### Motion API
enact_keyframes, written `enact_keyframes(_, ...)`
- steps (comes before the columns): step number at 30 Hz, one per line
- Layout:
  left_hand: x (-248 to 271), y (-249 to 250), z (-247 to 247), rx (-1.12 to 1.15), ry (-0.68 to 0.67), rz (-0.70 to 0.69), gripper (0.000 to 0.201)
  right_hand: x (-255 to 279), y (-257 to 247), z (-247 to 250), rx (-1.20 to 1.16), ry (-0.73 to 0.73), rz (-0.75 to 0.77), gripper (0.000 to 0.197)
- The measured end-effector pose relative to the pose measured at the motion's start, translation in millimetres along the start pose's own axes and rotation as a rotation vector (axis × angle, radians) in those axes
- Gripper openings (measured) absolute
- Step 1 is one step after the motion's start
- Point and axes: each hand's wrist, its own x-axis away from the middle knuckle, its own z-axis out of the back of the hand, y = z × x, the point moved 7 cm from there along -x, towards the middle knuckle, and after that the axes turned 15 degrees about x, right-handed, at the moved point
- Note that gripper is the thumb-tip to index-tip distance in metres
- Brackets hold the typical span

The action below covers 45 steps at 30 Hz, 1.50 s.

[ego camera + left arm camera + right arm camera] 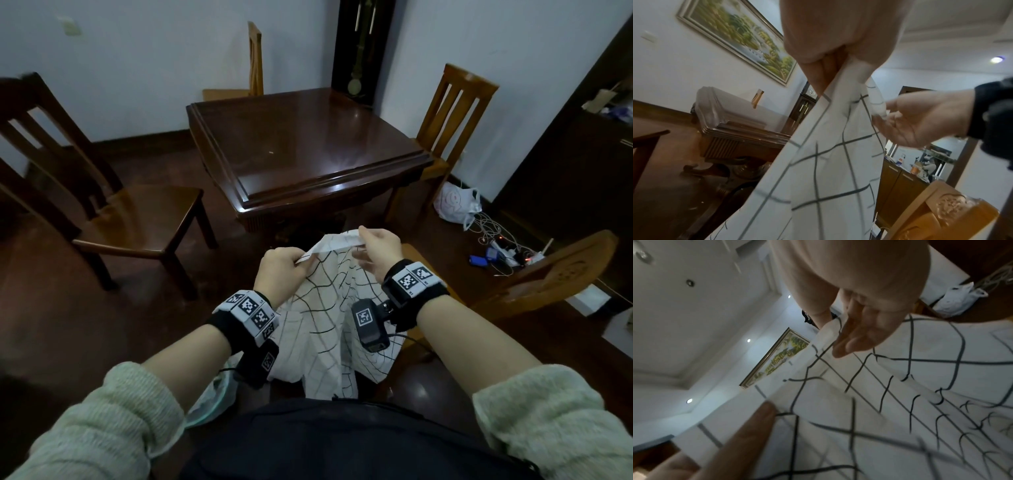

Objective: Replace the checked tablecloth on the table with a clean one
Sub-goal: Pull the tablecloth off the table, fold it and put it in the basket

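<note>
One checked tablecloth (329,329), white soft fabric with thin dark grid lines, hangs crumpled nearest the person. Left hand (279,270) and right hand (378,250) each pinch its top edge. Beyond: one bare, glossy dark-wood tabletop (308,144); four wooden chairs around.
</note>
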Motion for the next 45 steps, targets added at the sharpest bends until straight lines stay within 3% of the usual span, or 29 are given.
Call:
enact_keyframes(2, -2, -4, -1, 0.043, -0.021, 0.044, 0.05, -3, 0, 3, 0.313, 0.032, 0.08, 0.034)
enact_keyframes(6, -3, -6, -3, 0.079, -0.057, 0.085, 0.049, 5, -12, -2, 0.787, 0.102, 0.353, 0.04)
enact_keyframes(12, 0, -1, -2, 0.125, -0.103, 0.085, 0.047, 39, -23, -39, 0.935, -0.049, 0.917, 0.018)
enact_keyframes(15, 3, 1, -6, 0.189, -0.184, 0.099, 0.058, 42, -23, -47, 0.977, 0.009, 1.048, 0.012)
enact_keyframes(19, 7, -3, -5, 0.197, -0.232, 0.126, 0.061, 31, -22, -46, 0.994, -0.004, 1.002, 0.023)
enact_keyframes(22, 11, -15, -5, 0.289, -0.262, 0.189, 0.059, 28, -14, -50, 0.94, -0.169, 0.956, 0.023)
enact_keyframes(24, 14, -20, -6, 0.413, -0.284, 0.241, 0.058, 27, -8, -50, 0.769, -0.284, 0.818, 0.023)
enact_keyframes(29, 23, -23, -9, 0.606, -0.281, 0.41, 0.041, 16, -3, -35, 0.685, -0.122, 0.665, 0.035)
enact_keyframes(33, 30, -19, -16, 0.652, -0.318, 0.441, 0.043, 12, 2, -36, 0.704, -0.077, 0.579, 0.038)
enact_keyframes(38, 32, -27, -26, 0.689, -0.267, 0.431, 0.046, 13, -1, -35, 0.688, 0.026, 0.547, 0.037)
enact_keyframes(41, 35, -24, -24, 0.722, -0.29, 0.31, 0.055, 12, -1, -34, 0.692, 0.041, 0.533, 0.036)
enact_keyframes(43, 38, -17, -22, 0.691, -0.317, 0.193, 0.048, 11, -1, -33, 0.679, 0.053, 0.524, 0.036)
enact_keyframes(45, 37, -18, -17, 0.538, -0.238, 0.126, 0.033, 11, -1, -32, 0.663, 0.059, 0.526, 0.036)
